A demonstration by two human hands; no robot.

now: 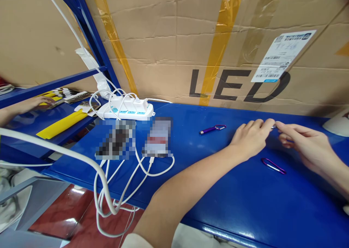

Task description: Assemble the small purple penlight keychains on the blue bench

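Near the right side of the blue shelf, my left hand (251, 136) and my right hand (307, 141) meet with fingertips pinched close together. A sliver of a small shiny metal piece (273, 127) shows between them; the fingers cover the rest, so its kind cannot be told. Just below lies a loose purple carabiner (273, 166) with a silver gate. To the left of my left hand, a small purple cylinder with a silver end, like a mini flashlight (208, 130), rests on the surface with a carabiner clipped to it.
A large cardboard box (163, 52) stands behind the blue shelf (218, 190). At left are a white power strip (128, 112), two blurred phones, one a phone (158, 137) on a cable, and looping white cables (105, 190). Another person's hand (38, 103) touches yellow packages on an adjoining shelf.
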